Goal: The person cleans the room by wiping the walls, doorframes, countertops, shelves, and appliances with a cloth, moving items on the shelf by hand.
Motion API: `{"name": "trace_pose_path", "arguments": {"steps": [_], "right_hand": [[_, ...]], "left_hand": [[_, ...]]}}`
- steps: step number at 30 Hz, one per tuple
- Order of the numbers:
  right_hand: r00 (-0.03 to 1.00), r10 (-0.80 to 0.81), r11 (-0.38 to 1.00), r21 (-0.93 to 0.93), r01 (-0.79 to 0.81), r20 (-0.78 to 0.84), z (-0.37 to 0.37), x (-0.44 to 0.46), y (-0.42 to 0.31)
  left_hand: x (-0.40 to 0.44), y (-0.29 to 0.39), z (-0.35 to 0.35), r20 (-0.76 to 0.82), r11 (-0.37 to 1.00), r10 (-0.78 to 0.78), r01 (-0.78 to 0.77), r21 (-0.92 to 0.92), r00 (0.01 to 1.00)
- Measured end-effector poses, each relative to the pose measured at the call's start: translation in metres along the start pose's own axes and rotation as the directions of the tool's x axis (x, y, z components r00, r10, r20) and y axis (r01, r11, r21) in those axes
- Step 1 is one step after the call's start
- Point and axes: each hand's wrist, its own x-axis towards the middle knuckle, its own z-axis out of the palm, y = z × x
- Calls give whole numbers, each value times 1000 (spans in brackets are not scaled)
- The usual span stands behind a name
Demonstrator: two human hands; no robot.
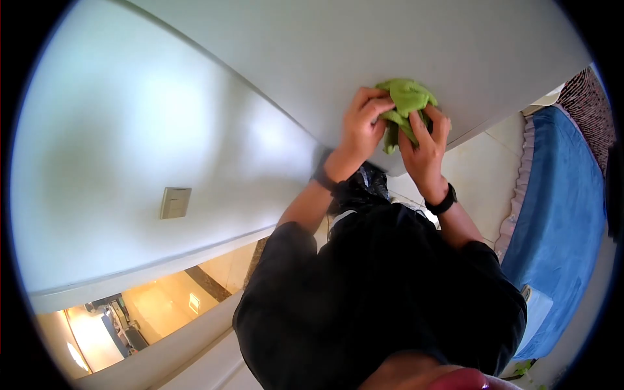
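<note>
A crumpled green cloth [409,97] is bunched between both hands, in front of a pale grey panel [312,52]. My left hand [364,123] grips the cloth's left side with bent fingers. On its right side my right hand [426,140] has its fingers closed into the folds. Whether the cloth touches the panel I cannot tell. A dark band [443,199] circles the right wrist, and another dark band [325,177] is on the left.
To the left is a white wall [117,130] with a light switch [175,203]. A doorway at lower left shows a lit room [162,302]. Blue fabric [559,214] covers furniture on the right, beside the tiled floor [481,172]. A black plastic bag [367,182] lies below the hands.
</note>
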Motion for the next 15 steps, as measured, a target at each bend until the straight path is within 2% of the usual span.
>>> {"name": "trace_pose_path", "arguments": {"steps": [3, 7, 8, 10, 13, 15], "right_hand": [[999, -40, 999, 5, 40, -18, 27, 27, -24], [998, -54, 998, 21, 53, 27, 67, 28, -36], [998, -45, 998, 36, 44, 45, 77, 24, -36], [992, -37, 997, 66, 29, 124, 94, 16, -35], [954, 18, 990, 128, -58, 298, 126, -18, -19], [904, 61, 974, 171, -146, 424, 144, -40, -16]], "left_hand": [[23, -8, -31, -59, 998, 31, -28, 50, 998], [22, -31, -64, -75, 998, -50, 52, 23, 996], [17, -38, -70, -66, 993, -114, 114, 2, 991], [-1, -53, -80, -46, 969, -245, 244, -40, 968], [-48, -87, -91, -28, 917, -368, 368, 156, 929], [-78, -87, -102, 37, 868, -461, 442, 228, 887]]}}
